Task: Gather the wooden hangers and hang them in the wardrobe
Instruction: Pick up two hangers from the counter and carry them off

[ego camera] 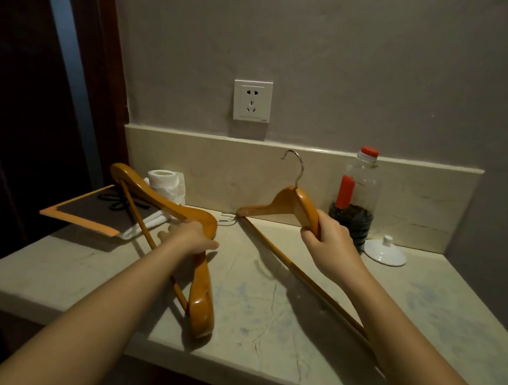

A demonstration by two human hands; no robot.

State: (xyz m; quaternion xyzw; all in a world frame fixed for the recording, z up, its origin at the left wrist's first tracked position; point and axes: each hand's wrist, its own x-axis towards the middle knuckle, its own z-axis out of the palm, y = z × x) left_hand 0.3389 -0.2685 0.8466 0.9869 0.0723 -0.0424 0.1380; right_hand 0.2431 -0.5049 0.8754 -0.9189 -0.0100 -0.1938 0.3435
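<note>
Marble counter [269, 312]: my left hand [196, 239] and right hand [327, 241] each clench a wooden hanger; I should lift both clear together.

two wooden hangers [203, 278] [287, 203], one bottle [356, 198], one lid [385, 252]

No readable text; the wall socket [252, 100] bears perhaps a tiny, illegible mark.

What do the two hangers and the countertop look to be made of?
Both the left hanger and the right hanger look like varnished wood: orange-brown and glossy, with metal hooks. The countertop looks like polished stone, probably marble: pale, with thin dark veins.
</note>
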